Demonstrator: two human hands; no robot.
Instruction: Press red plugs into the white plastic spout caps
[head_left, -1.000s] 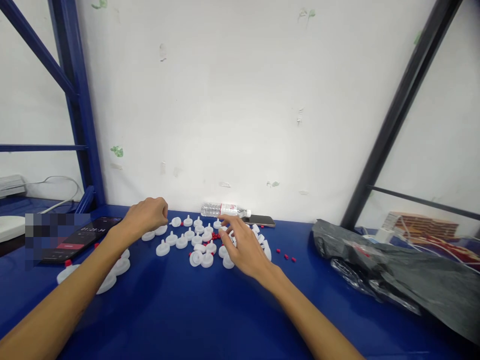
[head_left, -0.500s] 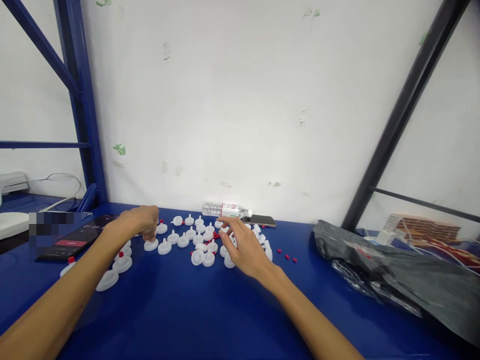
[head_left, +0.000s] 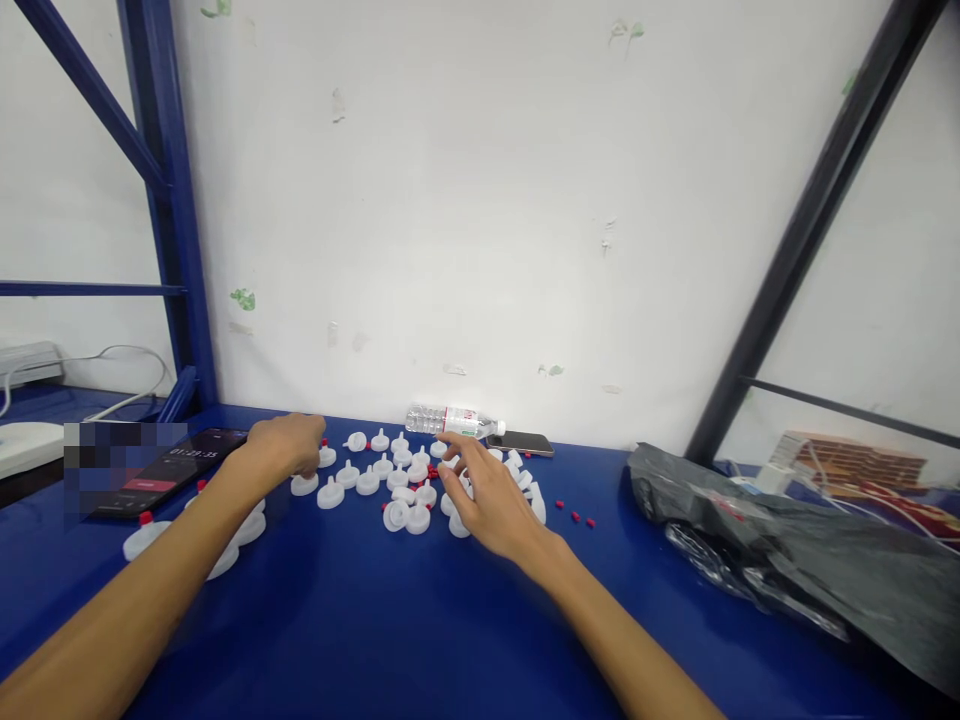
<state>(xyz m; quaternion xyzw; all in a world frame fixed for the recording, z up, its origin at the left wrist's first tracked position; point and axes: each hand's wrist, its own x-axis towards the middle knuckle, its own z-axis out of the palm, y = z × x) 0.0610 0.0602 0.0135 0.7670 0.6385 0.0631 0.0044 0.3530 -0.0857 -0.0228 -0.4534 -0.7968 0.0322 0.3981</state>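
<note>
My left hand is closed, its fingertips pinched over the spout of a white spout cap standing on the blue table. The fingers hide the spout's top, so whether a red tip sits there is not visible. My right hand hovers over a crowd of loose white spout caps, thumb and fingers apart, nothing visible in it. Small red tips lie among these caps by its fingertips. Near my left forearm, several caps bear red tips, one being a red-tipped cap.
A clear plastic bottle lies against the wall beside a phone. At left, a larger phone shows a running timer. Three red tips lie right of my right hand. A grey plastic bag covers the right side.
My left hand has turned and shifted slightly right above the same cap. The right hand stays almost still. The whole view has shifted slightly.
</note>
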